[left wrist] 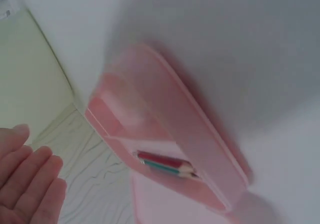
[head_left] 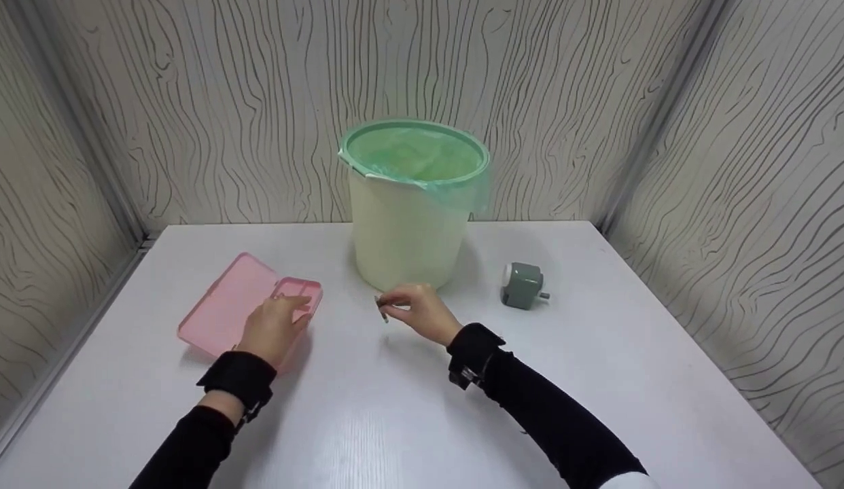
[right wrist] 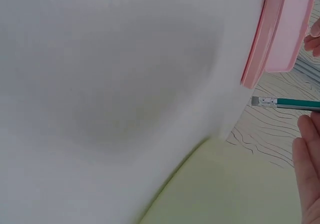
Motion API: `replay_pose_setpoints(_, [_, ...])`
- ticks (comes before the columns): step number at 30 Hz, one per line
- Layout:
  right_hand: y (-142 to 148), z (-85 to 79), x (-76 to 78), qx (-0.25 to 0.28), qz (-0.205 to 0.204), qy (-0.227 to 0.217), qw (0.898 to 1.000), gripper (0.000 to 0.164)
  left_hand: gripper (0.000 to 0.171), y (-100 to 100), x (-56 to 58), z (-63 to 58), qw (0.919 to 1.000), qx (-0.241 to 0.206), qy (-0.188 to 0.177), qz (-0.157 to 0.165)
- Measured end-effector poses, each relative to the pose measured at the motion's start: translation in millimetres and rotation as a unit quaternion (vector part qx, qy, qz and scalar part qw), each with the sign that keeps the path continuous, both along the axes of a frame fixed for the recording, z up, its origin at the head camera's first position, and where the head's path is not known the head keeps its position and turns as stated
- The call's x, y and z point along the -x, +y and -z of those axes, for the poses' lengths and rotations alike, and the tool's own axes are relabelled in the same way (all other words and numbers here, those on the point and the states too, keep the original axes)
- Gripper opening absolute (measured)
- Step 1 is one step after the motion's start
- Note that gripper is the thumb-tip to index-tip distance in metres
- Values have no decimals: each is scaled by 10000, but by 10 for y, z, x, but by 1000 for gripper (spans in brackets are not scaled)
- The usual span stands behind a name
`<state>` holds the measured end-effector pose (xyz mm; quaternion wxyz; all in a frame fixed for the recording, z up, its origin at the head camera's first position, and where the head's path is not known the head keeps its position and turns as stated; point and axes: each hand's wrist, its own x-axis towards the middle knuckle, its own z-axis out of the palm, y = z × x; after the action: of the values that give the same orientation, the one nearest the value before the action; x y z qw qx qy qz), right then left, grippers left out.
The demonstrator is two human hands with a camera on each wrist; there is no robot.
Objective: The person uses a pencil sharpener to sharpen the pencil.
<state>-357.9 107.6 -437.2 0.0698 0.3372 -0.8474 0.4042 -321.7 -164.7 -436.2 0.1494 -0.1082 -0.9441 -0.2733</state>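
My right hand [head_left: 422, 314] pinches a green pencil [right wrist: 297, 103] between thumb and fingers, in front of the bin. The pencil's metal band and grey eraser end stick out past the fingertips in the right wrist view. An open pink pencil case [head_left: 221, 309] lies at the left, its lid folded back. My left hand [head_left: 271, 329] is over the case's compartment side, its fingers [left wrist: 37, 179] extended with nothing in them. Inside one compartment, a red pencil [left wrist: 162, 160] and a green pencil [left wrist: 160, 168] lie side by side.
A pale green bin [head_left: 408, 231] with a thin green liner over its rim stands at the back middle. To its right is a dark green crank pencil sharpener [head_left: 522, 285]. Wood-grain patterned panels [head_left: 259, 102] enclose the white table [head_left: 599, 380].
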Motion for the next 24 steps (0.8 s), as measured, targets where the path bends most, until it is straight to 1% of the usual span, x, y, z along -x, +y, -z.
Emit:
replay_pose_setpoints(4, [182, 20, -76, 235, 294, -414, 9984, 18, 30, 242, 22, 90, 9992, 99, 277, 256])
replay_pose_setpoints(5, [225, 23, -98, 288, 369, -525, 9975, 18, 30, 301, 22, 111, 9991, 88, 281, 319])
replay_pose_setpoints(9, [395, 32, -173, 517, 593, -739, 9942, 19, 32, 534, 2, 167, 9983, -157, 107, 560])
replay_pose_setpoints(11, [468, 30, -206, 626, 654, -776, 9929, 20, 33, 646, -19, 178, 9973, -267, -38, 685])
replay_pose_setpoints(14, [551, 20, -246, 730, 752, -798, 9913, 20, 34, 805, -45, 197, 9948, -408, -124, 928])
replay_pose_setpoints(19, [630, -28, -294, 788, 908, -897, 9887, 20, 35, 1022, -69, 242, 9872, -774, -363, 1347])
replay_pose_setpoints(24, [665, -79, -336, 847, 904, -914, 9881, 20, 32, 1182, -59, 297, 9779, -1191, -401, 1668])
